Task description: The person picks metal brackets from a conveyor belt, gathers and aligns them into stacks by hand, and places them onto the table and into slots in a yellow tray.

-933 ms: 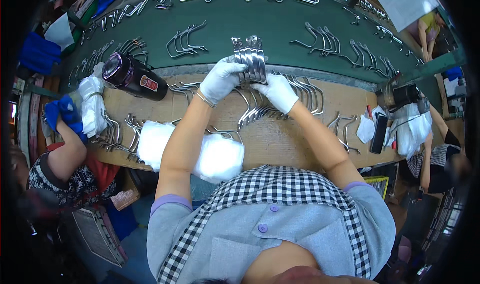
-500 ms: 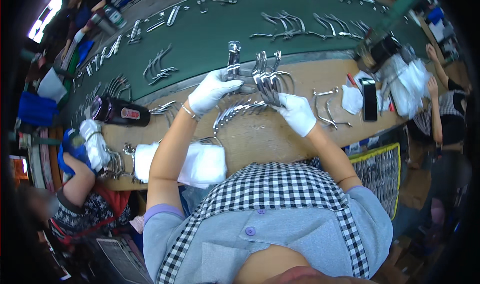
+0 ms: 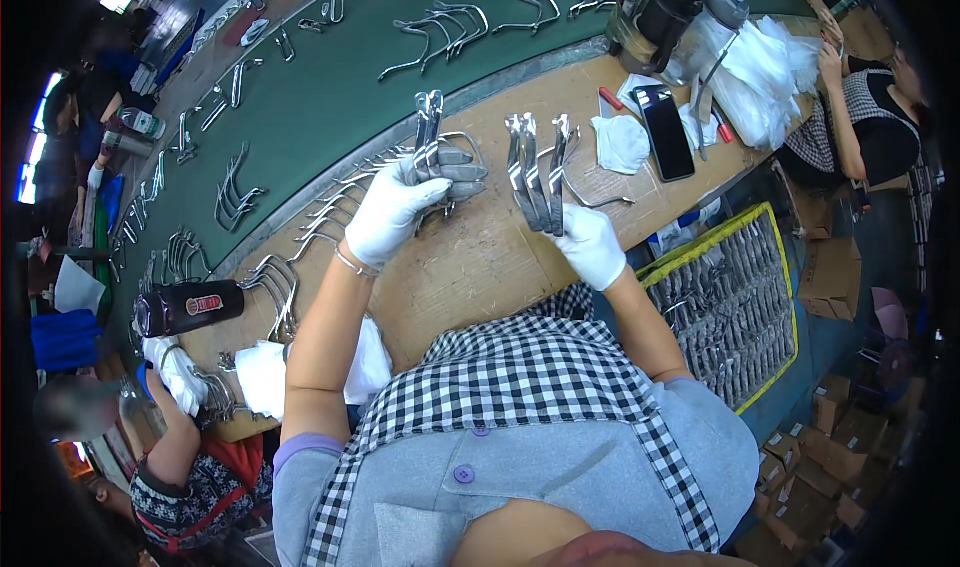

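Observation:
My left hand (image 3: 392,212), in a white glove with grey fingertips, is closed around a pair of curved chrome metal parts (image 3: 428,132) that stand upright above the fingers. To its right, my right hand (image 3: 592,247), gloved in white, grips the lower ends of three similar curved chrome parts (image 3: 536,172), spread side by side. Both bunches are held over the wooden worktable (image 3: 440,292), apart from each other. More chrome parts (image 3: 330,212) lie in a row left of my left hand. A bent rod-like part (image 3: 598,202) shows behind the right bunch.
Beyond the worktable runs a green belt (image 3: 330,97) bearing more chrome parts. At right lie a phone (image 3: 664,132), a white cloth (image 3: 621,145) and plastic bags (image 3: 755,67). A dark flask (image 3: 190,308) lies at left. A yellow-edged tray (image 3: 725,307) of parts is beside me. Co-workers sit on both sides.
The view has turned, bringing more of the yellow-edged tray into sight. Both hands still hold chrome parts; those in the right hand now show more separately, and the bunches are slightly farther apart.

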The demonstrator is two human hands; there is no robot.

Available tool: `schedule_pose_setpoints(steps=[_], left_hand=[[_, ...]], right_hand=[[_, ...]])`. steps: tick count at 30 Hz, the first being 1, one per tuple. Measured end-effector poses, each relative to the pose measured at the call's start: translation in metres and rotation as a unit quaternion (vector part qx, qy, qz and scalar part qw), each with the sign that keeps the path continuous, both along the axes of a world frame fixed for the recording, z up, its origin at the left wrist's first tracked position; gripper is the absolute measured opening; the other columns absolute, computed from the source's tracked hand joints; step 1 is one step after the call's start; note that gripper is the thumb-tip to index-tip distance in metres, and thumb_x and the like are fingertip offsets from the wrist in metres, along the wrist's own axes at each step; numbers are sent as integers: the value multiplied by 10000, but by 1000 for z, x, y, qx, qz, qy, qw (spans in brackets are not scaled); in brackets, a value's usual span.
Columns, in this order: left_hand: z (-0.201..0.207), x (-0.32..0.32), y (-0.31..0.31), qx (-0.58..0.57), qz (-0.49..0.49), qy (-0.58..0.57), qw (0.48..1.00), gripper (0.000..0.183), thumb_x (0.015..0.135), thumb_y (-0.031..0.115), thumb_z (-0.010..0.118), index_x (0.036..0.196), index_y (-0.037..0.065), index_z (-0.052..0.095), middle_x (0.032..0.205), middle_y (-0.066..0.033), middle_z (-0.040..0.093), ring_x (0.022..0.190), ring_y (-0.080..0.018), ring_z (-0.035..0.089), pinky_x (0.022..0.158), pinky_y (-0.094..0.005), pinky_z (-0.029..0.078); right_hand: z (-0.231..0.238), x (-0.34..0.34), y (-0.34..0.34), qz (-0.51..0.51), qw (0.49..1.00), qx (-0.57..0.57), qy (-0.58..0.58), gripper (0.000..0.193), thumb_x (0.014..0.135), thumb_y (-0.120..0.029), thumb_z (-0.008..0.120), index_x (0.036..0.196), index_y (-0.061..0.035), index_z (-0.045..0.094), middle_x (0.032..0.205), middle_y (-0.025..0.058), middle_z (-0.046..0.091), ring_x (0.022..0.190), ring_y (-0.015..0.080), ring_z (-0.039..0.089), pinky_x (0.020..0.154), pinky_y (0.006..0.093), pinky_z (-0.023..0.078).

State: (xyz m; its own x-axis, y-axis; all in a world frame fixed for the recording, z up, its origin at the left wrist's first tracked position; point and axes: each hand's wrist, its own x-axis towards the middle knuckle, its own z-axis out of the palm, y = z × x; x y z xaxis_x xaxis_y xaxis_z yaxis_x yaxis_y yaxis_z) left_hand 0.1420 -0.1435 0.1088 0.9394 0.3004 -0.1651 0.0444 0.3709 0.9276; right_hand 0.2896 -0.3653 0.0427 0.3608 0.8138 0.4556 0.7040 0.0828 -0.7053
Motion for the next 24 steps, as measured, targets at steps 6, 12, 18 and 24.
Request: schedule_pose_setpoints(steps=[6,12,18,24], left_hand=[[-8,2,-12,-77,28,-29,996,491,805,92,648,1221,-96,467,1151,-213,590,1063,-325,598,966,-403,453],[-10,1,-12,-104,22,-39,994,540,791,125,649,1237,-109,452,1212,-206,561,1117,-291,569,998,-372,431],[-13,-3,-8,-102,27,-62,992,545,795,124,660,1261,-67,452,1242,-180,549,1120,-273,566,995,-357,431],[7,-13,-7,-124,42,-59,990,431,831,134,650,1217,-12,525,1092,-96,626,1012,-188,600,914,-316,459]], right_hand=[[32,28,-14,-92,942,-279,-162,171,827,-227,582,941,-106,624,839,109,641,750,293,632,620,392,499],[53,38,-10,-116,923,-337,-142,243,830,-215,592,1028,-81,633,910,116,655,829,291,631,708,390,488],[61,13,35,20,985,-115,-129,202,799,-178,612,981,-94,636,902,74,656,844,272,618,730,371,482],[45,-14,84,81,957,-220,-169,203,794,-161,607,983,-91,629,991,104,629,900,300,597,783,381,473]])
